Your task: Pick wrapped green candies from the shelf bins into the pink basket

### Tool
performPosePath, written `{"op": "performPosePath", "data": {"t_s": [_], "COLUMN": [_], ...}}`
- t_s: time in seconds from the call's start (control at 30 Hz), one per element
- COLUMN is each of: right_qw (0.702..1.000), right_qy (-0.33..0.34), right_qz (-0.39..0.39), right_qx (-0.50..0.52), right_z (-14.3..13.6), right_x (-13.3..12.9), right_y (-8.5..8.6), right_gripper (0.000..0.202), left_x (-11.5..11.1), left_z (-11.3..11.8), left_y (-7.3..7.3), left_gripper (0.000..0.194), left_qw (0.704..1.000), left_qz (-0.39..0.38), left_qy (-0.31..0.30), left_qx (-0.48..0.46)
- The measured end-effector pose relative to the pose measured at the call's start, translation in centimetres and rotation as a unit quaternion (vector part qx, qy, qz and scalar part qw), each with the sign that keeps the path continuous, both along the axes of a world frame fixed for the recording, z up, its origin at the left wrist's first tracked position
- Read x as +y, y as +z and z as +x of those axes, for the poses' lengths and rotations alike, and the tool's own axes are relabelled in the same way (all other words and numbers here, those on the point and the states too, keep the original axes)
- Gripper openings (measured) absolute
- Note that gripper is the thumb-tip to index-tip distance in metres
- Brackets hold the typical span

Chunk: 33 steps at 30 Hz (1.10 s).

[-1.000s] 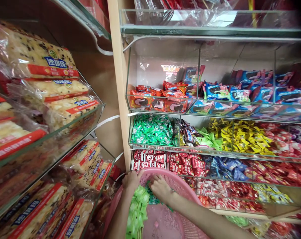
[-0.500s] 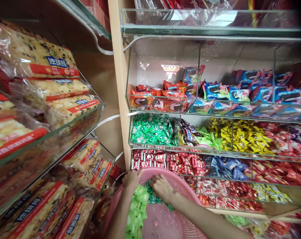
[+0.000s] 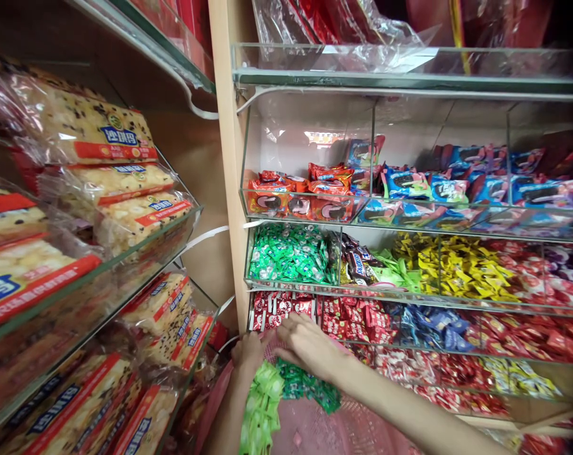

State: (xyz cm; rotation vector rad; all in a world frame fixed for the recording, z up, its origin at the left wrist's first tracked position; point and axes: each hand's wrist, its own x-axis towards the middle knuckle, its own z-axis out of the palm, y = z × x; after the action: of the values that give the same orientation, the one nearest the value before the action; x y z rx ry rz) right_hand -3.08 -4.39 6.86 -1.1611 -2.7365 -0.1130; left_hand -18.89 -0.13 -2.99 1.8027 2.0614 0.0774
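Note:
A pink plastic basket (image 3: 298, 426) is in front of me at the bottom of the view. My left hand (image 3: 248, 351) is closed over its rim on the left. My right hand (image 3: 305, 341) lies across the far rim, its fingers bent over the edge and its thumb on the inner side. Inside the basket, light green wrapped candies (image 3: 262, 395) lie in a strip along the left. Dark green wrapped candies (image 3: 309, 385) form a heap beneath my right hand.
Clear shelf bins ahead hold green candies (image 3: 289, 253), yellow candies (image 3: 466, 268), dark red packets (image 3: 283, 306) and blue candies (image 3: 433, 325). At the left, a glass-edged shelf (image 3: 148, 237) carries bagged pastry bars (image 3: 110, 129). A wooden post (image 3: 227, 158) stands between the shelves.
My right hand has risen from the dark green candies inside the basket to its far rim. More dark green candies show, spread farther right. My left hand stays at the rim.

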Motion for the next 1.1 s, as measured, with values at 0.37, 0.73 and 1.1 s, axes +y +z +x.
{"op": "performPosePath", "data": {"t_s": [0.37, 0.73, 1.1], "right_qw": [0.993, 0.996, 0.997], "right_qy": [-0.059, -0.055, -0.042], "right_qz": [0.106, 0.067, 0.059], "right_qx": [0.012, -0.002, 0.033], "right_z": [7.7, 9.0, 9.6], "right_x": [4.7, 5.8, 6.0], "right_y": [9.0, 7.9, 7.7], "right_gripper": [0.025, 0.022, 0.021], "left_x": [0.2, 0.1, 0.2], "left_z": [0.0, -0.1, -0.1], "left_y": [-0.3, -0.2, -0.4], "left_gripper": [0.071, 0.069, 0.068], "left_qw": [1.000, 1.000, 1.000], "left_qz": [0.008, 0.008, 0.016], "left_qy": [0.005, 0.007, 0.006], "left_qx": [-0.011, -0.010, 0.001]}}
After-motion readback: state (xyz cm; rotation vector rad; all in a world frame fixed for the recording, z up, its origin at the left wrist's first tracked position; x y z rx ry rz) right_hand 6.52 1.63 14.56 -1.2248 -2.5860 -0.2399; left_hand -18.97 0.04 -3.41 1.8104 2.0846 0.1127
